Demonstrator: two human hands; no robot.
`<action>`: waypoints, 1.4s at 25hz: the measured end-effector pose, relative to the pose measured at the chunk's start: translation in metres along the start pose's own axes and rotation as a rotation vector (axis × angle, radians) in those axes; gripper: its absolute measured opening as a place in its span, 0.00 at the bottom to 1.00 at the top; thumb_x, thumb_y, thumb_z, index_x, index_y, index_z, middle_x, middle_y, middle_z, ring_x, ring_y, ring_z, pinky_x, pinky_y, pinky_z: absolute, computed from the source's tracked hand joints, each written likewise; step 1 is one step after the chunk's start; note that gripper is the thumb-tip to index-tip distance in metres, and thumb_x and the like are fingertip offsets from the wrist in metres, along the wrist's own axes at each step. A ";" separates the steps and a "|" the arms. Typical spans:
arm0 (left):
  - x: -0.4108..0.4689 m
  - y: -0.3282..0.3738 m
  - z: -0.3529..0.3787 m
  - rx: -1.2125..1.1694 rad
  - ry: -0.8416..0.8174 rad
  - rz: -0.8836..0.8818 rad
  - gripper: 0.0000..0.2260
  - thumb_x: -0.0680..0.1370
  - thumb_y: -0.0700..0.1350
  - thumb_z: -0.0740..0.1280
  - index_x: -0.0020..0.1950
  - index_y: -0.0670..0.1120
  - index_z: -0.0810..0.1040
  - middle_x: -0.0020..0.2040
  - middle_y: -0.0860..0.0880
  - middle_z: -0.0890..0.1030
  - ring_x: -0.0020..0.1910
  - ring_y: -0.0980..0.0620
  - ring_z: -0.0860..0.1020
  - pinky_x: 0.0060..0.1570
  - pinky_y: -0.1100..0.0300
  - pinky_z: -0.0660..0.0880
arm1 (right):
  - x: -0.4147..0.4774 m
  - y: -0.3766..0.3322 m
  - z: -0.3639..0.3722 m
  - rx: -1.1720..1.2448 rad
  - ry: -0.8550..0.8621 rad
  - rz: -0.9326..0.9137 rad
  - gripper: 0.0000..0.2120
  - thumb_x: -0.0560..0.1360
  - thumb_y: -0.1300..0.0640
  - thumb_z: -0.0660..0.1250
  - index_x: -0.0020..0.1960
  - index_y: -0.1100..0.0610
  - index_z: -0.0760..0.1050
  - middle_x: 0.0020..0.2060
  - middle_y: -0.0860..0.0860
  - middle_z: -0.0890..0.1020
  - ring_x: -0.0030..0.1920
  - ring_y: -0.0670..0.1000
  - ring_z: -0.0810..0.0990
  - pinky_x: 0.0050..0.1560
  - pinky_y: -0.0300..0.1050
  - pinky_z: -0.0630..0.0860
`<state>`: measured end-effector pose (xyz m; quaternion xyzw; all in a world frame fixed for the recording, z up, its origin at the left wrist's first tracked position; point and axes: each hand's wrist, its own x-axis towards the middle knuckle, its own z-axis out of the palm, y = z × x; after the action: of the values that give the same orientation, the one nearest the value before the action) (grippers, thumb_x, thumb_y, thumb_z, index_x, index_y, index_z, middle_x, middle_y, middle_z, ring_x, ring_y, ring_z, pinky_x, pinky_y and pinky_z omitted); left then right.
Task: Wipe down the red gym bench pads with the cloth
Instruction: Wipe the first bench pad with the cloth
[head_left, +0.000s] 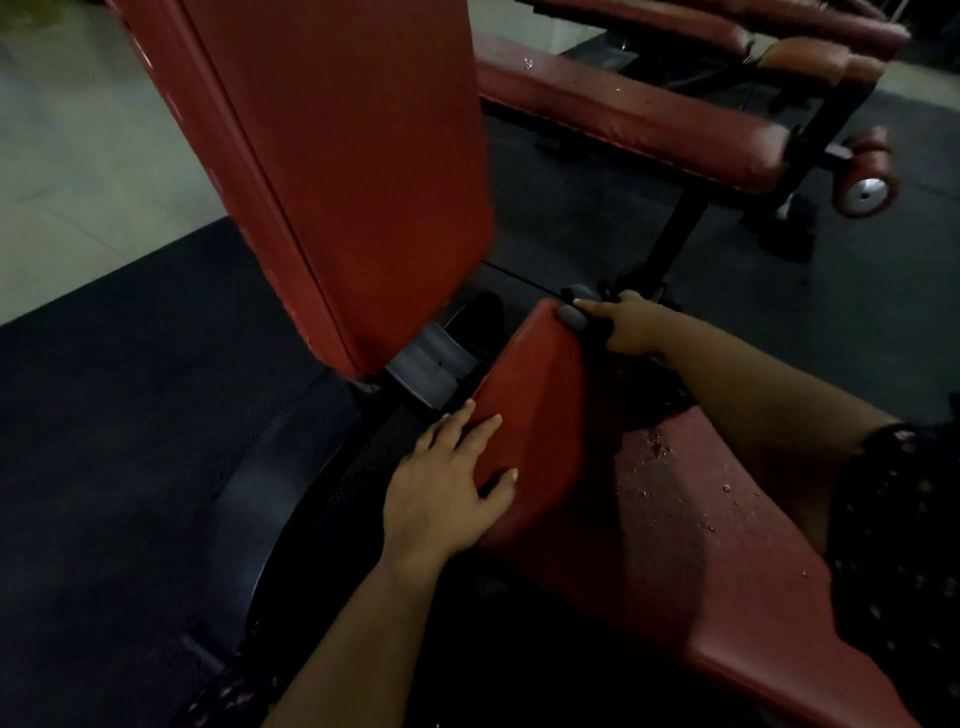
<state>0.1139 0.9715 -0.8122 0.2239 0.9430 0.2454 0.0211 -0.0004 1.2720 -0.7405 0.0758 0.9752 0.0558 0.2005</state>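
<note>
Red back pad (337, 171) is the largest thing in view, standing steeply tilted just beyond the seat pad (540, 415), with a scuffed, flaking left edge. Black rubber matting (130, 405) covers the floor left of the seat pad and gives way to pale tiles (78, 130) farther off. A flat red pad (701, 545) dotted with pale specks and droplets lies on the near right side of the seat pad and meets it with no visible gap; whether the 2 are 1 piece is unclear. A second bench (623, 109) with a long red pad on a black frame stands well beyond the seat pad to the right, ending in a red roller (867, 171) with a metal cap. The seat pad itself is tipped up, its far corner highest. A grey metal bracket (431, 358) sits between it and the back pad.

Of the 2 hands, the left hand (447, 493) lies open and flat on the seat pad's left face, fingers spread and straight. The right hand (628, 325) is at the seat pad's far corner, fingers curled around a bunched grey cloth (571, 315) that touches that corner. A dark patterned sleeve (904, 519) shows right of the flat pad.
</note>
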 end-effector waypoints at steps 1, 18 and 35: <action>0.001 -0.001 -0.002 -0.002 -0.025 0.006 0.30 0.75 0.67 0.57 0.76 0.62 0.61 0.80 0.58 0.51 0.77 0.52 0.58 0.68 0.49 0.69 | -0.001 -0.009 0.000 -0.050 0.008 0.012 0.32 0.78 0.47 0.61 0.76 0.33 0.49 0.74 0.58 0.56 0.69 0.67 0.65 0.69 0.58 0.66; 0.039 -0.018 -0.003 -0.276 -0.091 0.177 0.18 0.84 0.43 0.57 0.72 0.55 0.71 0.74 0.59 0.66 0.74 0.62 0.58 0.69 0.63 0.58 | -0.144 -0.087 0.026 -0.004 0.108 -0.090 0.28 0.78 0.54 0.61 0.75 0.38 0.59 0.72 0.53 0.65 0.66 0.60 0.68 0.58 0.51 0.74; 0.066 0.027 0.001 -0.182 -0.057 0.223 0.17 0.83 0.41 0.58 0.70 0.54 0.75 0.71 0.55 0.71 0.69 0.54 0.65 0.64 0.59 0.65 | -0.261 -0.104 0.073 -0.042 0.065 -0.374 0.28 0.83 0.56 0.53 0.77 0.36 0.49 0.78 0.51 0.47 0.64 0.60 0.64 0.50 0.51 0.71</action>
<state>0.0662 1.0214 -0.7956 0.3313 0.8851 0.3243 0.0406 0.2531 1.1309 -0.7216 -0.1127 0.9768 0.0402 0.1773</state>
